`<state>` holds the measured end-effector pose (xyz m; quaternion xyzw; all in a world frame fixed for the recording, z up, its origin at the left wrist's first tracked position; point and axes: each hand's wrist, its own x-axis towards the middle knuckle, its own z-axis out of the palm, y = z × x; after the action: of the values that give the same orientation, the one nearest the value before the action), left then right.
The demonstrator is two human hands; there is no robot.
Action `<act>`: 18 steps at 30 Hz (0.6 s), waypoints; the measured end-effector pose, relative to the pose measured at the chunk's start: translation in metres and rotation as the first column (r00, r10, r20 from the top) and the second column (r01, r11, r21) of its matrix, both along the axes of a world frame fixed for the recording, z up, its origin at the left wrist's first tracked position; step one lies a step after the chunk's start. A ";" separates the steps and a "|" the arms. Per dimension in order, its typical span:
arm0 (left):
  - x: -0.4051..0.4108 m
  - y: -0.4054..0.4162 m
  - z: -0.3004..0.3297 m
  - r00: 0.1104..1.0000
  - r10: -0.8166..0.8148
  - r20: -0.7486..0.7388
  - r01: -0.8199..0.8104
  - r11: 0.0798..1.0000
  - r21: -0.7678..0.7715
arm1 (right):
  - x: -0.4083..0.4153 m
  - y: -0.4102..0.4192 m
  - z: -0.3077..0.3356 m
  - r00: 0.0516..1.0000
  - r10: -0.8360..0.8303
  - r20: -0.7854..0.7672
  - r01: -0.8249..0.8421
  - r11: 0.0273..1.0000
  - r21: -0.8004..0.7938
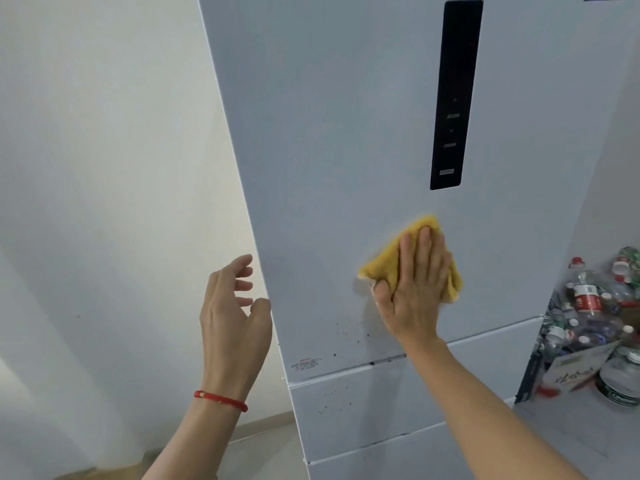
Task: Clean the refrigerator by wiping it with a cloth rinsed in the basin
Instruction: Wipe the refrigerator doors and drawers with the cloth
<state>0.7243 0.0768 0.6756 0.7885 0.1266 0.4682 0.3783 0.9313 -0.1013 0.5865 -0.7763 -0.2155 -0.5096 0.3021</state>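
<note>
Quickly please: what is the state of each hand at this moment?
Left hand: open, fingers loosely curled, holding nothing, beside the refrigerator edge.
Right hand: open, flat fingers pressing the yellow cloth on the door.

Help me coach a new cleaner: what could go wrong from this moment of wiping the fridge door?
The yellow cloth under the right hand sits just below the black control panel; an upward stroke might press its buttons. The dark specks lower on the door could be missed or smeared.
</note>
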 end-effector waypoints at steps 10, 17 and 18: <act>-0.014 0.021 -0.021 0.993 0.052 -0.107 -0.049 0.998 0.033 | -0.093 0.128 -0.054 0.985 0.172 0.011 -0.165 0.961 -0.224; -0.002 0.011 -0.044 0.980 0.066 -0.186 -0.070 0.998 -0.011 | -0.041 0.047 -0.097 0.958 0.231 0.169 -0.132 0.880 -0.456; -0.002 0.010 -0.046 0.980 0.058 -0.193 -0.061 0.998 -0.010 | -0.037 0.036 -0.104 0.980 0.171 0.103 -0.124 0.927 -0.354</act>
<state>0.7220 0.0866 0.6293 0.8230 0.1896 0.3998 0.3564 0.8948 -0.0653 0.4827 -0.7635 -0.3789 -0.4896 0.1836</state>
